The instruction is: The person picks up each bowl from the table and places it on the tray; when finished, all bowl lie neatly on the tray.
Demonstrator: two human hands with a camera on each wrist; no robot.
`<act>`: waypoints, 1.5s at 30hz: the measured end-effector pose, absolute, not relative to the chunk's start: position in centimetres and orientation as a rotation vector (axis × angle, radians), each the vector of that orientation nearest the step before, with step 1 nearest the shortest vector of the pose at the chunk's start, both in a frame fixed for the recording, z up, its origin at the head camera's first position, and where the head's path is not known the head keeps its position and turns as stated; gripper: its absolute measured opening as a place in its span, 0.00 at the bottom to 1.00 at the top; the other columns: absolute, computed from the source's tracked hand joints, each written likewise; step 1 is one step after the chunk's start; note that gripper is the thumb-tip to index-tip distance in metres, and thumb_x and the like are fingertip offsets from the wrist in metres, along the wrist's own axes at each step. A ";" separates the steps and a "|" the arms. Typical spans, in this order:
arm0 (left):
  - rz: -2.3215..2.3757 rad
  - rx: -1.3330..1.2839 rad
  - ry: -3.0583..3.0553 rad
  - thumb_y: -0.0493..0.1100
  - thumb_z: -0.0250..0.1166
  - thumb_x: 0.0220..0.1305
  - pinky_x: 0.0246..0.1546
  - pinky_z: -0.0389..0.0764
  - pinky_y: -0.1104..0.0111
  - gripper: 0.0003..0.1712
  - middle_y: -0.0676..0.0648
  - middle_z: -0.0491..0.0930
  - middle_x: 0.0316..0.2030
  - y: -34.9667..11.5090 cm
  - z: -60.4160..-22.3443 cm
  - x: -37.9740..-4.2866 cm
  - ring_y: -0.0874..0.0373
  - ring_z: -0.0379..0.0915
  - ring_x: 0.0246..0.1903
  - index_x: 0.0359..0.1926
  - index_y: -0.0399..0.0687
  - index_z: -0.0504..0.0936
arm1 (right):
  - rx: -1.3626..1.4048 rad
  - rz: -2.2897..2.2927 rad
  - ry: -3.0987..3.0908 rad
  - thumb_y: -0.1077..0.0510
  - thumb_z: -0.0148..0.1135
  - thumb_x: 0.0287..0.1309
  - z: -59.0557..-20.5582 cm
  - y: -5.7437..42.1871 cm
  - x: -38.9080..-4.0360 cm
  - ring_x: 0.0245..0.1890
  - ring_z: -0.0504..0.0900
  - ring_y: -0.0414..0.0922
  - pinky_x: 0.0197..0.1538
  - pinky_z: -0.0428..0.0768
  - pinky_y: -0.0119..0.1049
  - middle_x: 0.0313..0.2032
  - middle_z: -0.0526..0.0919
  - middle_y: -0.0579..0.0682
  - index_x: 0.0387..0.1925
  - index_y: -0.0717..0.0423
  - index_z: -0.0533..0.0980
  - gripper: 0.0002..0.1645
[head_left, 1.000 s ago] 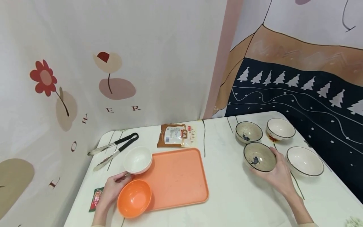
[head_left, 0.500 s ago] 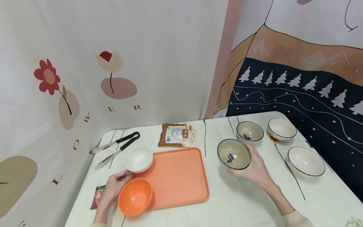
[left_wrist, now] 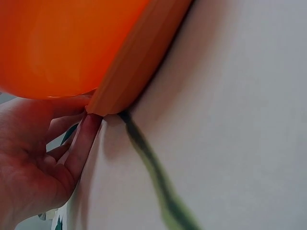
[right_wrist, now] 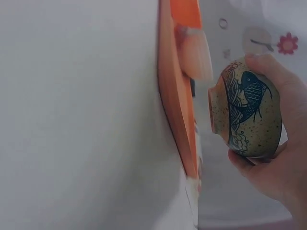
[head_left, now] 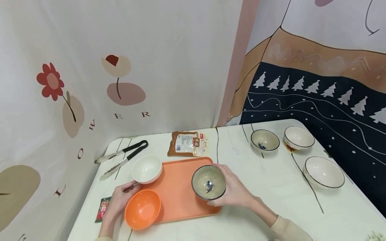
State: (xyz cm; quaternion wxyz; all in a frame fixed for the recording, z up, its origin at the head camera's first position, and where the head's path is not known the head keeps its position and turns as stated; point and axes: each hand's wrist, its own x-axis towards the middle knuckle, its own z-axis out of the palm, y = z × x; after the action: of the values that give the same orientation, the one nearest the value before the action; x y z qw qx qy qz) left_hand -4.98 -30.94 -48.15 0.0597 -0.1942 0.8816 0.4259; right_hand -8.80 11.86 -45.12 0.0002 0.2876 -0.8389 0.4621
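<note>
In the head view my right hand grips a speckled grey-beige bowl by its side, over the right part of the orange tray. The right wrist view shows the bowl's outside with a dark blue fish, its foot raised above the tray. My left hand pinches the tray's left edge between two bowls, with fingers at the rim in the left wrist view. A white bowl rests on the tray's back left corner, and an orange bowl on its front left corner.
Tongs with black handles lie at the back left, and a brown packet behind the tray. A small red-green packet is left of my left hand. Another speckled bowl and two white bowls stand at the right.
My right hand has lifted the speckled bowl from among the right-hand bowls and carried it left until it is over the tray. My left hand has stayed at the tray's edge.
</note>
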 end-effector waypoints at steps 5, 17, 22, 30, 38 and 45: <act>1.290 -0.556 2.680 0.53 0.65 0.70 0.39 0.78 0.73 0.31 0.42 0.86 0.45 -31.0 -48.2 -4.9 0.59 0.77 0.41 0.67 0.39 0.75 | 1.077 1.427 -2.653 0.37 0.86 0.27 -45.8 9.6 -8.2 0.61 0.77 0.47 0.61 0.78 0.55 0.64 0.73 0.49 0.74 0.54 0.60 0.72; 1.301 -0.554 2.674 0.54 0.65 0.70 0.44 0.82 0.67 0.32 0.42 0.86 0.47 -30.6 -48.6 -4.7 0.58 0.78 0.43 0.67 0.41 0.76 | 1.299 1.324 -2.655 0.39 0.85 0.29 -48.0 5.2 -7.3 0.64 0.74 0.45 0.67 0.75 0.49 0.65 0.72 0.50 0.74 0.61 0.57 0.73; 1.316 -0.531 2.687 0.53 0.64 0.71 0.44 0.81 0.69 0.30 0.41 0.86 0.48 -30.7 -48.4 -4.7 0.59 0.79 0.43 0.67 0.41 0.76 | 1.331 1.293 -2.651 0.38 0.86 0.29 -47.8 3.9 -7.0 0.63 0.74 0.45 0.66 0.75 0.46 0.65 0.71 0.50 0.75 0.60 0.57 0.75; 1.376 -0.527 2.643 0.54 0.63 0.72 0.39 0.78 0.77 0.31 0.42 0.86 0.49 -30.8 -48.4 -4.7 0.61 0.77 0.42 0.68 0.42 0.75 | 1.413 1.274 -2.665 0.37 0.87 0.30 -47.5 2.9 -6.5 0.65 0.73 0.45 0.68 0.73 0.45 0.67 0.68 0.51 0.76 0.61 0.54 0.77; 1.372 -0.542 2.636 0.53 0.63 0.72 0.39 0.79 0.75 0.30 0.42 0.85 0.49 -30.7 -48.4 -4.7 0.59 0.76 0.41 0.69 0.43 0.75 | 1.416 1.217 -2.709 0.35 0.85 0.34 -47.4 3.0 -6.3 0.66 0.72 0.46 0.68 0.74 0.46 0.68 0.66 0.52 0.77 0.61 0.51 0.77; 1.384 -0.544 2.627 0.55 0.63 0.71 0.40 0.79 0.76 0.32 0.41 0.85 0.51 -31.1 -48.2 -4.8 0.60 0.76 0.42 0.69 0.44 0.74 | 1.433 1.212 -2.718 0.36 0.85 0.35 -47.2 2.7 -6.4 0.67 0.71 0.45 0.68 0.73 0.45 0.69 0.64 0.51 0.77 0.60 0.50 0.77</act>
State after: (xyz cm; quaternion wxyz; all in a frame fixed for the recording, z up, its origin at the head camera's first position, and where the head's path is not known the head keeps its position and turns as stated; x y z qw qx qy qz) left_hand -4.77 -31.08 -48.21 0.0611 -0.1799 0.8686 0.4577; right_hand -6.36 2.72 -47.18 -0.0807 0.4324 -0.8202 0.3657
